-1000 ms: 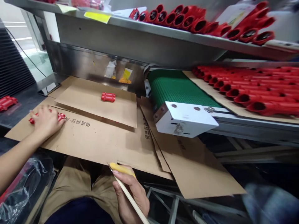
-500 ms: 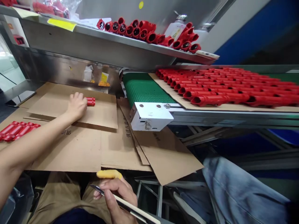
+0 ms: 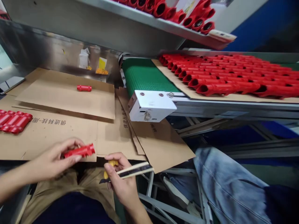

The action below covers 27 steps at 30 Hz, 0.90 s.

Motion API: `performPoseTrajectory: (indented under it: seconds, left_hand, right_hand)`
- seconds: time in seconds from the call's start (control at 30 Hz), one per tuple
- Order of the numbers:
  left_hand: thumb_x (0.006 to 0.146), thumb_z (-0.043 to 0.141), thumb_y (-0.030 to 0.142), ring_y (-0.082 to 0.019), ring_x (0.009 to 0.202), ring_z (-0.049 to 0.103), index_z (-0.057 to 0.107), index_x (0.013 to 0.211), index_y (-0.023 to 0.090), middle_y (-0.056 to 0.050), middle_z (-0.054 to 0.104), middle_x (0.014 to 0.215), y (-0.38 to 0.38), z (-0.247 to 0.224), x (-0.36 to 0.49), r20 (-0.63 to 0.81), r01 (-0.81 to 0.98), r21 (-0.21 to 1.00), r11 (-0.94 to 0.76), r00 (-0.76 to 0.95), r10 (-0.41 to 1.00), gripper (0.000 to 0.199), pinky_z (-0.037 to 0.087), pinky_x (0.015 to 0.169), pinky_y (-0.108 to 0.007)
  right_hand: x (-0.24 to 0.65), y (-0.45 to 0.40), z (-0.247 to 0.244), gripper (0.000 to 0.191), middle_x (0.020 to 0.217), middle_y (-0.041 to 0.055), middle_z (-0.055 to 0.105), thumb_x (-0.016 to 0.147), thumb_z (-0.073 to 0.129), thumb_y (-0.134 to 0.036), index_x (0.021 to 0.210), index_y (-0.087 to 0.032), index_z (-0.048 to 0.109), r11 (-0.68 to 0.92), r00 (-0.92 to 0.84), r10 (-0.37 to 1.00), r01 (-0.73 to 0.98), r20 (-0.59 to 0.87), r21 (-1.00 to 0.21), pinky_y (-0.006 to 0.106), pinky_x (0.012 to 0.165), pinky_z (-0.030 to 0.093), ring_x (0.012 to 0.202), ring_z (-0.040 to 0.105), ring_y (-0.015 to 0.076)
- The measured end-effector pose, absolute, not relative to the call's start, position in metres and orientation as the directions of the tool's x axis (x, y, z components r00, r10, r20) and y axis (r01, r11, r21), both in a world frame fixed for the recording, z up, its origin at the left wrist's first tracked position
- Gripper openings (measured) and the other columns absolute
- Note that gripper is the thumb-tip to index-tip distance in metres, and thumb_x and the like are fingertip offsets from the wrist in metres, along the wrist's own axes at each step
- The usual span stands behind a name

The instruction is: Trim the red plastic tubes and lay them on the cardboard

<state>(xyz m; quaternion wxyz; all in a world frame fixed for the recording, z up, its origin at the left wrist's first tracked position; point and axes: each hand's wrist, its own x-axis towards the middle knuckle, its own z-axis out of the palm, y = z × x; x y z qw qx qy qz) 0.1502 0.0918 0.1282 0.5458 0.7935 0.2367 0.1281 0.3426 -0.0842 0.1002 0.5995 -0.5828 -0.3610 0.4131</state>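
My left hand (image 3: 57,158) is closed around a short red plastic tube (image 3: 83,151) with ridged collars, held just above the front edge of the cardboard. To its right, my right hand (image 3: 123,186) grips a slim knife-like tool (image 3: 136,170) with a pale-and-black handle and a dark pointed tip. The tip points left, below the held tube and apart from it. A yellow finger cot (image 3: 113,162) covers one finger of that hand. One more red tube (image 3: 84,88) lies on the raised cardboard sheet (image 3: 63,102).
Several red tubes (image 3: 15,122) lie side by side at the left. A green conveyor belt (image 3: 144,74) with a white end block (image 3: 151,105) carries rows of red tubes (image 3: 224,76) on cardboard. Above runs a metal shelf (image 3: 140,21). A person's denim-clad leg (image 3: 229,186) is at the right.
My left hand has come back from the raised sheet with a red tube, leaving one there. My right hand has turned the tool and risen slightly. The view has tilted down.
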Motion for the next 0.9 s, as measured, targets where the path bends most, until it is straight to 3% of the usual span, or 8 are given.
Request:
performPoseTrajectory:
  seconds: [0.13,0.2,0.3,0.37,0.43,0.6,0.73,0.9]
  left_hand:
    - [0.104,0.049,0.051,-0.022,0.128,0.062,0.064,0.138,0.034,-0.003,0.067,0.139,0.035,0.098,0.113,-0.271,0.268,0.960,0.084,0.808,0.523,0.041,0.046,0.109,-0.026]
    - [0.101,0.056,0.052,-0.022,0.132,0.060,0.065,0.138,0.035,-0.002,0.066,0.142,0.024,0.086,0.105,-0.325,0.254,0.946,0.203,0.747,0.580,0.042,0.045,0.110,-0.024]
    - [0.090,0.071,0.056,-0.015,0.084,0.070,0.072,0.114,0.026,-0.005,0.076,0.097,0.018,0.080,0.103,-0.385,0.206,0.922,0.329,0.592,0.708,0.038,0.053,0.074,-0.018]
    - [0.086,0.074,0.060,-0.009,0.054,0.052,0.068,0.093,0.020,0.000,0.064,0.066,0.018,0.080,0.107,-0.416,0.157,0.908,0.389,0.455,0.787,0.041,0.040,0.052,-0.015]
    - [0.086,0.072,0.065,-0.006,0.048,0.041,0.060,0.081,0.018,0.003,0.053,0.056,0.017,0.080,0.112,-0.437,0.123,0.897,0.424,0.379,0.815,0.049,0.032,0.047,-0.015]
    - [0.085,0.065,0.073,-0.006,0.047,0.039,0.062,0.091,0.018,0.004,0.050,0.060,0.016,0.082,0.123,-0.463,0.104,0.880,0.463,0.398,0.792,0.056,0.031,0.045,-0.016]
    - [0.085,0.073,0.064,-0.008,0.048,0.046,0.063,0.085,0.018,0.002,0.053,0.059,0.013,0.083,0.116,-0.380,0.149,0.924,0.351,0.425,0.821,0.047,0.037,0.045,-0.016]
    - [0.077,0.088,0.033,-0.016,0.095,0.072,0.072,0.107,0.026,-0.006,0.070,0.116,0.007,0.079,0.111,-0.096,-0.003,0.995,0.101,0.288,0.953,0.035,0.060,0.085,-0.020]
  right_hand:
    - [0.334,-0.071,0.103,0.021,0.063,-0.0047,0.052,0.097,0.069,-0.036,0.091,-0.016,0.065,-0.103,0.179,0.978,-0.004,-0.102,-0.995,0.015,0.045,0.032,0.050,0.043,0.0047]
    - [0.329,-0.070,0.099,0.023,0.062,-0.0040,0.052,0.099,0.065,-0.035,0.087,-0.016,0.064,-0.083,0.146,0.987,0.059,-0.074,-0.995,0.016,0.046,0.031,0.050,0.044,0.0055]
    - [0.324,-0.072,0.089,0.024,0.063,-0.0031,0.054,0.101,0.062,-0.034,0.086,-0.016,0.062,-0.032,0.172,0.985,0.117,-0.011,-0.993,0.017,0.048,0.033,0.051,0.046,0.0062]
    - [0.322,-0.075,0.083,0.023,0.064,-0.0032,0.055,0.101,0.062,-0.033,0.085,-0.016,0.062,0.005,0.201,0.979,0.136,0.033,-0.991,0.018,0.048,0.034,0.051,0.046,0.0062]
    - [0.321,-0.078,0.078,0.022,0.064,-0.0037,0.055,0.101,0.063,-0.031,0.084,-0.017,0.062,0.031,0.229,0.971,0.152,0.066,-0.988,0.018,0.048,0.035,0.050,0.047,0.0060]
    - [0.316,-0.085,0.075,0.016,0.069,-0.0037,0.061,0.101,0.062,-0.025,0.087,-0.019,0.063,0.072,0.279,0.951,0.224,0.135,-0.972,0.018,0.053,0.041,0.054,0.053,0.0065]
    - [0.313,-0.085,0.079,0.013,0.071,-0.0030,0.063,0.100,0.061,-0.021,0.088,-0.020,0.064,0.131,0.291,0.923,0.371,0.250,-0.919,0.018,0.058,0.043,0.058,0.056,0.0074]
    - [0.308,-0.083,0.080,0.017,0.067,-0.0024,0.062,0.101,0.060,-0.025,0.086,-0.018,0.063,0.062,0.324,0.924,0.392,0.201,-0.918,0.019,0.054,0.042,0.055,0.054,0.0079]
